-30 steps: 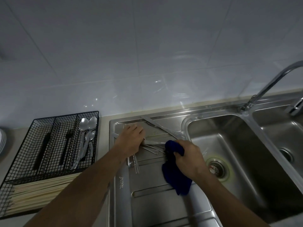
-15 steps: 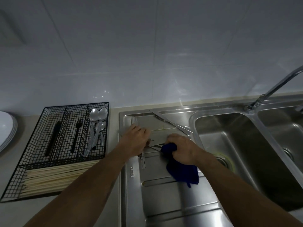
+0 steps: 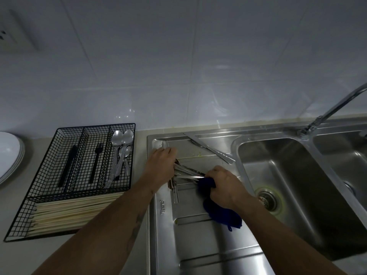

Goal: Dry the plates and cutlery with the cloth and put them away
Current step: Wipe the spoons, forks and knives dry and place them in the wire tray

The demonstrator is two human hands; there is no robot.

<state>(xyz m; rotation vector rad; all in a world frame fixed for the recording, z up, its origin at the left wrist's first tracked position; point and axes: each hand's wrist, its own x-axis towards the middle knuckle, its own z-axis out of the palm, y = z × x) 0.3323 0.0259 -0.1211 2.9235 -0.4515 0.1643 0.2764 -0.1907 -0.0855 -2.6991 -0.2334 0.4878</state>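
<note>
On drainboard (image 3: 198, 245): L hand (image 3: 161, 165) grips cutlery bundle (image 3: 188, 172); R hand (image 3: 223, 187) clutches 1 cloth (image 3: 222, 215).

My left hand (image 3: 160, 165) rests on cutlery (image 3: 186, 172) on the drainboard (image 3: 198, 245), my right hand (image 3: 223, 186) just beside it, on the cloth (image 3: 222, 215). Left of my fingers sits the wire basket (image 3: 39, 205), plates (image 3: 10, 153) beyond; the sink basin (image 3: 297, 175) lies right, a knife (image 3: 208, 147) behind.

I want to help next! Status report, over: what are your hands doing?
Left hand grips cutlery bundle on drainboard. Right hand holds blue cloth on their ends. Knife waits behind. Nothing blocking.
</note>
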